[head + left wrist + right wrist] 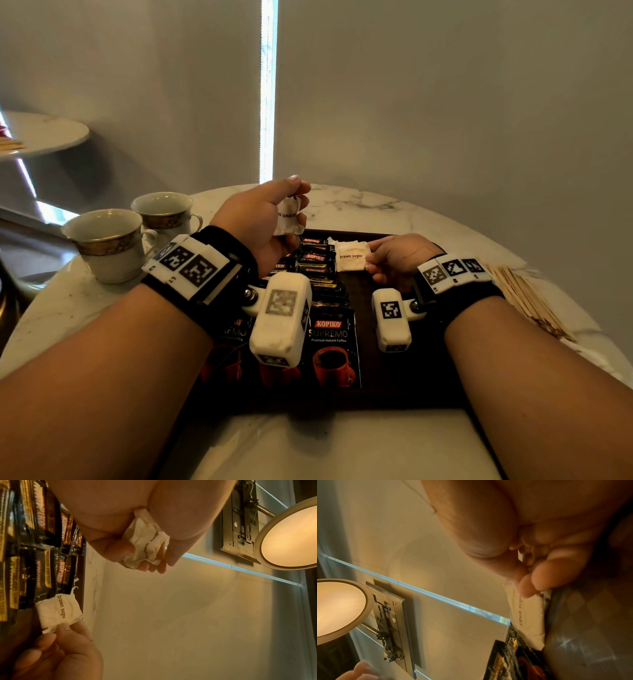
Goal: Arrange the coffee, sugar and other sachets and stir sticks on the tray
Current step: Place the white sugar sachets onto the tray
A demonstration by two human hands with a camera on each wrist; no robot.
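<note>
From the head view, both forearms reach forward over a dark tray (404, 387) on a round marble table (376, 205). The left hand (263, 219) is raised above the tray's far left corner, its fingers curled round a bundle of white brown sugar sachets (290, 216). The right hand (399, 257) lies low by the tray's far edge, knuckles up, thumb and fingertips pinching the right edge of a brown sugar sachet (350, 257) that lies on the tray. Kopiko coffee sachets (317, 263) run in overlapping rows down the tray's left half. Wooden stir sticks (527, 298) lie on the table's right edge, and two cups (113, 243) stand at its left edge.

The left wrist view shows the left hand (130, 524) gripping its crumpled sachets (145, 545) in the palm, while the right hand (58, 650) pinches the flat sachet (58, 611) beside the coffee sachets (42, 568).

In the right wrist view, the right hand's fingertips (539, 580) close on the sachet (527, 615) at the tray (583, 635).
</note>
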